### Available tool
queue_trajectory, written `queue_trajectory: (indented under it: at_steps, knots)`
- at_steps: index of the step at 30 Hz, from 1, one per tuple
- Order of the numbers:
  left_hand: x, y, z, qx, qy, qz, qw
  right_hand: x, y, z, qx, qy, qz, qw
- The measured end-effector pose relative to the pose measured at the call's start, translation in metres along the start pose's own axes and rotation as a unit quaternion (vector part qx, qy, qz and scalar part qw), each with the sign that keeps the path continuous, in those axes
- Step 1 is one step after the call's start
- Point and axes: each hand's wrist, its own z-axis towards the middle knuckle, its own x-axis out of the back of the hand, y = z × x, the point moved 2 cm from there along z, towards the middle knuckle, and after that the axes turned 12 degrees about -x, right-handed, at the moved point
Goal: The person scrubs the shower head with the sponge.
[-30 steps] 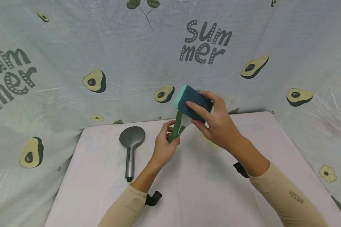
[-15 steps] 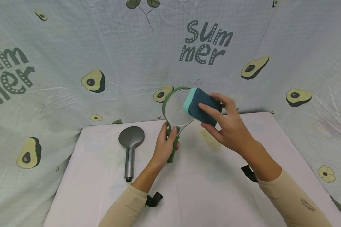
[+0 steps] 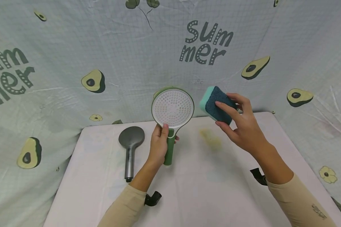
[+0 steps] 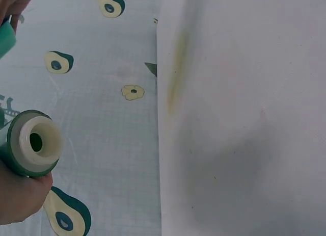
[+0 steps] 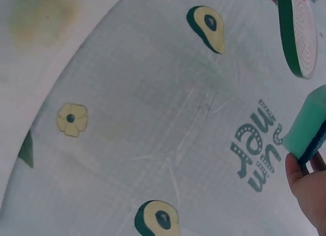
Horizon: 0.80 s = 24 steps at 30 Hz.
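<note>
In the head view my left hand [image 3: 159,145] grips the green handle of a shower head [image 3: 173,108], held upright with its white nozzle face toward me. The hollow lower end of that handle [image 4: 41,141] shows in the left wrist view. To the right, my right hand [image 3: 244,126] pinches a two-layer sponge [image 3: 220,105], dark blue on one side and turquoise on the other. A gap separates the sponge from the shower head. The right wrist view has the sponge [image 5: 308,126] between thumb and fingers, and the green rim of the shower head [image 5: 290,37] above it.
A grey shower head [image 3: 129,151] lies on the pale table [image 3: 193,189] left of my left arm. A yellowish stain [image 3: 211,140] marks the table below the sponge. Behind rises an avocado-print cloth [image 3: 125,63]. Black straps [image 3: 152,199] show at both wrists.
The green shower head has turned so its nozzle face points toward me. My right hand has drawn the sponge right, away from it.
</note>
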Motion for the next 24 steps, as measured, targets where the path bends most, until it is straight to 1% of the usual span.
queue_trajectory:
  at_steps: [3,6,8,12,15,19,24]
  knots:
    - [0.002,0.0,0.0,-0.002,0.015,0.017,0.9997,-0.002,0.006,-0.004,-0.005,-0.008,0.004,1.0]
    - [0.004,-0.001,0.002,-0.006,0.02,0.002,0.9998,-0.007,0.009,-0.008,0.002,-0.006,0.013,1.0]
    - [0.004,0.0,0.005,-0.013,0.011,-0.022,0.9996,-0.01,0.01,-0.01,0.009,-0.005,0.015,1.0]
    - [0.002,0.0,0.009,-0.023,-0.022,-0.056,0.9979,-0.016,0.009,-0.012,0.021,-0.012,0.01,1.0]
    - [0.001,0.001,0.011,-0.024,-0.043,-0.07,0.9963,-0.021,0.006,-0.012,0.031,-0.022,-0.003,0.999]
    - [0.0,0.003,0.014,-0.022,-0.052,-0.084,0.9948,-0.03,0.001,-0.01,0.05,-0.031,-0.019,0.998]
    - [-0.002,0.006,0.017,-0.009,-0.059,-0.104,0.9928,-0.041,-0.006,-0.005,0.074,-0.042,-0.029,0.996]
